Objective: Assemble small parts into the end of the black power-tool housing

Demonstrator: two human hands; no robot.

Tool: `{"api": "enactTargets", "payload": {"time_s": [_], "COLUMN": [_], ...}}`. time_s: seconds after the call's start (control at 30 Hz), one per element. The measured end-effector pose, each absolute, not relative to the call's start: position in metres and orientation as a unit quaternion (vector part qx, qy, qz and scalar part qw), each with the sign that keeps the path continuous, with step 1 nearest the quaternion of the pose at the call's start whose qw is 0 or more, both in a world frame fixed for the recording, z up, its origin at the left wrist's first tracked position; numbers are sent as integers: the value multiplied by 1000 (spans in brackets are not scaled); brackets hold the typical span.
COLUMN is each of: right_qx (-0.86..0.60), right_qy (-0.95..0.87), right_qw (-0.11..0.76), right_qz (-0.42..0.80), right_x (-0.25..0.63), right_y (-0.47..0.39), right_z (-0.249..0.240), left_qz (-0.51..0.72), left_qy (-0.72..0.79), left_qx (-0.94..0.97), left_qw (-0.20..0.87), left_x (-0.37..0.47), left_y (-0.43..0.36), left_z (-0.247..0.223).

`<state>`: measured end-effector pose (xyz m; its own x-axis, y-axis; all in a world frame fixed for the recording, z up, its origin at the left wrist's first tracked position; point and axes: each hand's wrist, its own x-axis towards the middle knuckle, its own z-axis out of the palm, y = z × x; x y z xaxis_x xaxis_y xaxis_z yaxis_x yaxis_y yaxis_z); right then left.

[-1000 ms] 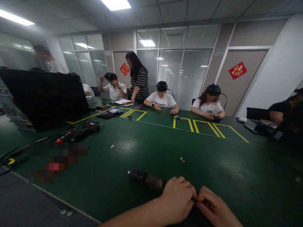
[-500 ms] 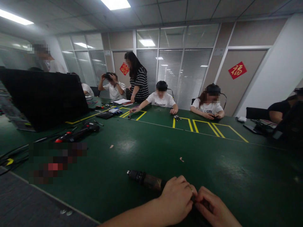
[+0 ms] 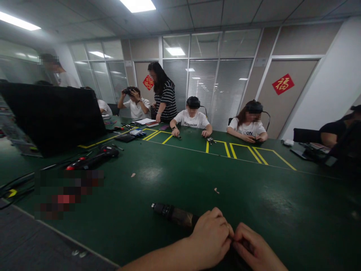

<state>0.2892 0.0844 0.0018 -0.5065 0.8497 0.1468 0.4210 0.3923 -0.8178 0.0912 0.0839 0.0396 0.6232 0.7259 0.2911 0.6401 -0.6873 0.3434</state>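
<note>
A dark cylindrical tool [image 3: 180,217] with a metal tip lies at the lower middle of the green table, its rear end hidden behind my left hand [image 3: 211,235]. The fingers of my left hand are curled closed over the tool's rear part. Close beside it on the right, my right hand [image 3: 252,244] pinches at the same spot, thumb and fingers together. Whatever is between the fingertips is too small and dark to make out.
A black monitor [image 3: 53,116] stands at the left. A red and black tool [image 3: 96,158] and cables [image 3: 19,182] lie before it. Small scraps [image 3: 216,191] dot the green table [image 3: 169,180]. Several people sit across it, near yellow tape and keys [image 3: 211,140].
The seated person opposite has drawn a hand to the right along the table, with a small object moving too. My hands have barely shifted.
</note>
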Motion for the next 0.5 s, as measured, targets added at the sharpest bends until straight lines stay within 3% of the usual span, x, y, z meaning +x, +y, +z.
{"api": "enactTargets", "payload": {"time_s": [0.5], "right_qx": [-419], "right_qy": [-777], "right_qw": [278], "right_qz": [379], "right_x": [290], "right_y": [85], "right_z": [3], "left_qz": [163], "left_qy": [356], "left_qx": [920], "left_qw": [19], "left_x": [91], "left_y": [85], "left_z": [38]}}
